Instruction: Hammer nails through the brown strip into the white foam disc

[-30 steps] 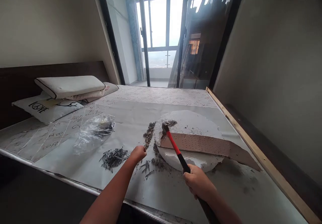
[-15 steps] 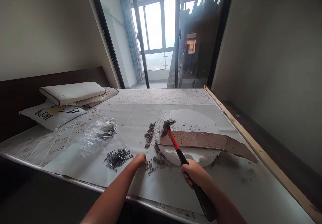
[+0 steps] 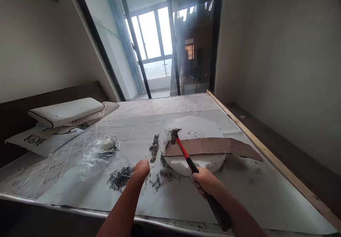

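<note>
My right hand [image 3: 206, 183] is closed round the black grip of a hammer [image 3: 186, 157] with a red shaft. The hammer's dark head rests at the left end of a brown perforated strip [image 3: 213, 146]. That strip lies across a round white foam disc [image 3: 194, 143]. My left hand [image 3: 141, 168] is curled shut, knuckles up, between a pile of dark nails [image 3: 119, 175] on its left and a few loose nails [image 3: 156, 183] on its right. What its fingers hold, if anything, is hidden.
Grey rubble [image 3: 154, 147] lies beside the disc. A crumpled clear plastic bag [image 3: 99, 150] sits left of the nails. Pillows [image 3: 65, 112] lie at the far left by a dark headboard. A wooden rail [image 3: 266, 150] edges the covered bed on the right. Glass doors stand behind.
My left hand has drawn back a little from the small nail cluster toward the nail pile. The hammer head stays on the strip's left end. The view has tilted and shifted.
</note>
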`<state>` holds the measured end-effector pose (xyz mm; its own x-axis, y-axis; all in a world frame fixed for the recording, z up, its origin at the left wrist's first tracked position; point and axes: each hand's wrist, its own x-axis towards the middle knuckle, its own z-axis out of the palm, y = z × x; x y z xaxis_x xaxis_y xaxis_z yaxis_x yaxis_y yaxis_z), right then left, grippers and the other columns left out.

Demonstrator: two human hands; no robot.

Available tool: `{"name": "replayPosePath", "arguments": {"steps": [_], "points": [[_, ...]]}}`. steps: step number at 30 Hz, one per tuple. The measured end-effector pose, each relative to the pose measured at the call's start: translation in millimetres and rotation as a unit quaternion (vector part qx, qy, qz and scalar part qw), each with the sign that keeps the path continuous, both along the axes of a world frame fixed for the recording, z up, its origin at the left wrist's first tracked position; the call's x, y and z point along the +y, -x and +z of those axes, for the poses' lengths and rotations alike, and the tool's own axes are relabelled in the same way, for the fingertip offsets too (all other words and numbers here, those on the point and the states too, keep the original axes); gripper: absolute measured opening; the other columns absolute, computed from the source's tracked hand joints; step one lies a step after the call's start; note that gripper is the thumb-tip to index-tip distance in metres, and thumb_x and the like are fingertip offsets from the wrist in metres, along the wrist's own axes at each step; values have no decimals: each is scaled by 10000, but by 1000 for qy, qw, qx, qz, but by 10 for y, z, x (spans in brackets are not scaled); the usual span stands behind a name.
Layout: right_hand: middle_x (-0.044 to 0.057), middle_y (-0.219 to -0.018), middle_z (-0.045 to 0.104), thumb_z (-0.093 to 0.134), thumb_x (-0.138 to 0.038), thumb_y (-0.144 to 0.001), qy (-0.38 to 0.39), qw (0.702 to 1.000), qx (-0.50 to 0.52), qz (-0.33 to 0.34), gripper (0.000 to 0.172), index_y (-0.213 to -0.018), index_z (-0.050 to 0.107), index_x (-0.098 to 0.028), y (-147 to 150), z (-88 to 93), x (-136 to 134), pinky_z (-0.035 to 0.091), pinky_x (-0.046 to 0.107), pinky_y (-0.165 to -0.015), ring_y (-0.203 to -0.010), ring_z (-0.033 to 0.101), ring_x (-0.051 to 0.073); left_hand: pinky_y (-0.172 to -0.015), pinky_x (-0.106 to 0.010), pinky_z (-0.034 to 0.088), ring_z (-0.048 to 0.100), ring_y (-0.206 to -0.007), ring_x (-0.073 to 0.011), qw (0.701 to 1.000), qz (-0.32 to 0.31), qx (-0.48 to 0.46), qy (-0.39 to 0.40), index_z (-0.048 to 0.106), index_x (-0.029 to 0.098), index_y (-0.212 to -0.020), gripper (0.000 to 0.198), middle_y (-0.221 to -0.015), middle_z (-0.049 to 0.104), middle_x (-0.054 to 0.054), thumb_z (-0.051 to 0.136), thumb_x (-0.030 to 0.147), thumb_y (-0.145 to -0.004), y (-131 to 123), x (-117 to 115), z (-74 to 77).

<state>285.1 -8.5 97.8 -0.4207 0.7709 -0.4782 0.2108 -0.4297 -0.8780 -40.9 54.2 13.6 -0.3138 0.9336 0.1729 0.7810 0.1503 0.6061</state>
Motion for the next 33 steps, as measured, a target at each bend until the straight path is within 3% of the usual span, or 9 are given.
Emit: {"name": "replayPosePath", "arguments": {"steps": [4, 6, 9, 14, 21, 28, 33], "points": [[-116, -398, 323, 416, -99, -701, -9, 999, 29, -11, 173, -679, 309, -232, -39, 45, -21, 284, 198, -275, -292, 285, 67, -519, -243, 395, 531, -484, -146, 998, -58, -3, 35, 575, 180, -442, 160, -418, 523, -3, 599, 231, -592, -377, 112, 175], [-121, -392, 313, 416, -99, -700, -12, 999, 38, -20, 171, -685, 311, -233, -49, 30, -17, 276, 197, -263, -283, 277, 68, -552, -244, 431, 591, -565, -161, 995, -76, -66, 24, 682, 170, -617, 202, -545, 635, -28, 552, 314, -673, -595, 184, 223], [-125, -388, 310, 412, -103, -692, -15, 999, 42, -29, 159, -692, 318, -231, -62, -3, 0, 264, 192, -252, -273, 267, 64, -626, -265, 475, 646, -695, -191, 987, -70, -138, -45, 724, 159, -757, 288, -711, 714, -57, 561, 389, -697, -836, 325, 254], [-129, -374, 306, 405, -111, -684, -1, 1000, 11, -26, 145, -712, 326, -229, -94, -70, 49, 257, 191, -244, -262, 271, 67, -714, -304, 487, 664, -787, -223, 981, -43, -153, -115, 730, 179, -745, 248, -800, 733, -62, 596, 382, -697, -1000, 590, 210], [-129, -383, 294, 396, -140, -679, -5, 1000, 4, -30, 123, -725, 319, -225, -90, -200, 143, 228, 178, -230, -254, 263, 59, -721, -301, 467, 647, -770, -202, 984, -60, -119, -116, 723, 183, -733, 235, -794, 726, -53, 568, 360, -730, -1055, 754, 51], [-121, -396, 308, 394, -121, -696, -7, 1000, -23, -13, 120, -726, 337, -222, -67, -50, 110, 261, 192, -256, -272, 261, 65, -721, -303, 452, 624, -774, -198, 986, -69, -92, -124, 713, 185, -725, 215, -782, 709, -55, 563, 338, -741, -1074, 763, 2], [-125, -393, 254, 390, -117, -755, -79, 993, -83, 10, 102, -724, 374, -213, -64, 20, 52, 248, 192, -304, -281, 259, 59, -681, -282, 441, 598, -735, -175, 983, -79, -83, -142, 697, 182, -689, 226, -768, 673, -59, 543, 327, -770, -1104, 744, -36]]}}
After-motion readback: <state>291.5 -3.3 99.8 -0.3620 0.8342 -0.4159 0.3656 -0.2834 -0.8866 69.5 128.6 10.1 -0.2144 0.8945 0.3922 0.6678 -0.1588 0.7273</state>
